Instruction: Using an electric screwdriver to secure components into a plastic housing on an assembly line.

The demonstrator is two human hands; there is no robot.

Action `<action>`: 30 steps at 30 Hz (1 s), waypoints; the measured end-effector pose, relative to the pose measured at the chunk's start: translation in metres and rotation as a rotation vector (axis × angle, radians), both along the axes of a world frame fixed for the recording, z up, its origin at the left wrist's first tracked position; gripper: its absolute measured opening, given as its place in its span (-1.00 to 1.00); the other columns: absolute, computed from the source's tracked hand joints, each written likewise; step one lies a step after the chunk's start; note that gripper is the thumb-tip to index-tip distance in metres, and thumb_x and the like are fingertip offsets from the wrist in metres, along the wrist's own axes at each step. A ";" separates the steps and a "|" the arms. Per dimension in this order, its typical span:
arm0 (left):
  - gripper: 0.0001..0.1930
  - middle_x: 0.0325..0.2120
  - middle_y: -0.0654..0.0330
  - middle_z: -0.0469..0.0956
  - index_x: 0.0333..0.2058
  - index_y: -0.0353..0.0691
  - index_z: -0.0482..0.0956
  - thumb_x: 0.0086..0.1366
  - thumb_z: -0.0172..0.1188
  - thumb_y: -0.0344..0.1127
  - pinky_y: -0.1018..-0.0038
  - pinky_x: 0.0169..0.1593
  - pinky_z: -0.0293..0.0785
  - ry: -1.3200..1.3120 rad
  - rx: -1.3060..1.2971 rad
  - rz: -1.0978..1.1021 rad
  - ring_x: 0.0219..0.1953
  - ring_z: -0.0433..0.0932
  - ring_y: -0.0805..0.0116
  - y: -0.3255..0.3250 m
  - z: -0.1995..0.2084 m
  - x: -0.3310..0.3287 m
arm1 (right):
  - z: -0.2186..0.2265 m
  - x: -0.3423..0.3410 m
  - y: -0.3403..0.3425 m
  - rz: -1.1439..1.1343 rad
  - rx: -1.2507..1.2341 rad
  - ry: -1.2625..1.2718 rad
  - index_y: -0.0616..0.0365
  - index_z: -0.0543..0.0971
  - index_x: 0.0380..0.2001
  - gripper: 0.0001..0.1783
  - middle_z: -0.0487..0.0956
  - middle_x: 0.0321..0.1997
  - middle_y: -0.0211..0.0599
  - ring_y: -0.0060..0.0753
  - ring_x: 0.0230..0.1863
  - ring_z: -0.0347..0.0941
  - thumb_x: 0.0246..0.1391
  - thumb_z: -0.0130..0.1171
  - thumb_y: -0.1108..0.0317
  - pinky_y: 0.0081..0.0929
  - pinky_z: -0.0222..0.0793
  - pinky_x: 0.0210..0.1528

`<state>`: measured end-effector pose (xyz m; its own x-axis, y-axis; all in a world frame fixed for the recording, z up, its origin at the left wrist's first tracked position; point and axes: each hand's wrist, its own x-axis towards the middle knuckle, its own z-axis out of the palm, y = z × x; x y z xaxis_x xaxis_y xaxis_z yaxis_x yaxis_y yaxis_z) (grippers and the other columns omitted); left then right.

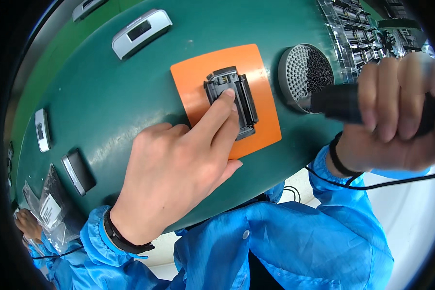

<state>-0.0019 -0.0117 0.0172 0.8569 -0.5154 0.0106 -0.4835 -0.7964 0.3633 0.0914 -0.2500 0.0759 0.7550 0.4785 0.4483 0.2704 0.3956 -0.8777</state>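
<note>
A black plastic housing (247, 104) with a long roller-like channel lies on an orange mat (270, 116). My left hand (179, 159) rests over it, index finger stretched out and its tip touching the housing near the top; no object shows in this hand. At the right, my right hand (396, 106) is wrapped round a black power screwdriver (340, 103), blurred by motion. Its tip points left, over the near rim of a round grey dish (284, 72) with dimpled holes and many small black screws (321, 67).
Silver-grey devices (141, 31) (42, 130) (79, 171) stand on the green table (116, 101). Clear trays (348, 36) of parts sit at the far right. A plastic bag (53, 212) lies lower left, by another person's hand (28, 224). A black cord (391, 182) runs below my right hand.
</note>
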 end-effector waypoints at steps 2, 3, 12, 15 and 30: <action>-0.33 0.18 0.22 0.54 0.01 -0.26 0.61 -0.08 0.52 -0.05 0.39 -0.44 0.50 -0.030 -0.009 0.004 -0.59 0.54 0.24 -0.002 -0.004 0.000 | -0.006 -0.010 0.005 0.055 -0.023 0.033 0.11 0.39 -0.19 -0.75 0.37 -0.54 -0.48 -0.58 -0.59 0.31 0.42 -0.18 0.18 -0.48 0.33 -0.47; -0.33 0.18 0.22 0.54 0.01 -0.26 0.61 -0.08 0.52 -0.05 0.39 -0.44 0.50 -0.028 -0.015 0.010 -0.59 0.54 0.24 -0.003 -0.005 0.000 | -0.010 -0.012 0.007 0.085 -0.032 0.043 0.10 0.38 -0.18 -0.75 0.37 -0.54 -0.48 -0.57 -0.59 0.31 0.42 -0.19 0.18 -0.48 0.34 -0.46; -0.36 0.15 0.22 0.54 -0.02 -0.28 0.61 -0.10 0.51 -0.12 0.38 -0.40 0.54 -0.011 -0.021 0.009 -0.55 0.59 0.24 -0.002 -0.005 -0.001 | -0.034 -0.007 0.017 0.260 -0.031 0.012 0.07 0.33 -0.05 -0.72 0.39 -0.51 -0.45 -0.55 -0.55 0.39 0.47 -0.30 0.15 -0.46 0.42 -0.43; -0.37 0.13 0.23 0.54 -0.03 -0.31 0.61 -0.10 0.51 -0.14 0.37 -0.39 0.56 0.000 -0.045 0.011 -0.52 0.61 0.22 -0.002 -0.005 -0.002 | -0.036 -0.006 0.018 0.273 -0.038 0.005 0.06 0.33 -0.05 -0.71 0.39 -0.52 -0.44 -0.55 -0.55 0.39 0.48 -0.31 0.14 -0.46 0.42 -0.43; -0.35 0.16 0.23 0.52 0.00 -0.34 0.60 -0.08 0.50 -0.12 0.38 -0.38 0.59 0.016 -0.035 0.004 -0.48 0.65 0.24 -0.003 -0.006 -0.001 | -0.037 -0.008 0.017 0.230 -0.061 0.013 0.05 0.36 -0.05 -0.68 0.37 -0.52 -0.46 -0.56 -0.58 0.35 0.48 -0.34 0.11 -0.46 0.38 -0.45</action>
<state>-0.0033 -0.0148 0.0107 0.8590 -0.5118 0.0150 -0.4746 -0.7849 0.3985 0.0831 -0.2334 0.0385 0.6288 0.6644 0.4040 0.1676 0.3915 -0.9048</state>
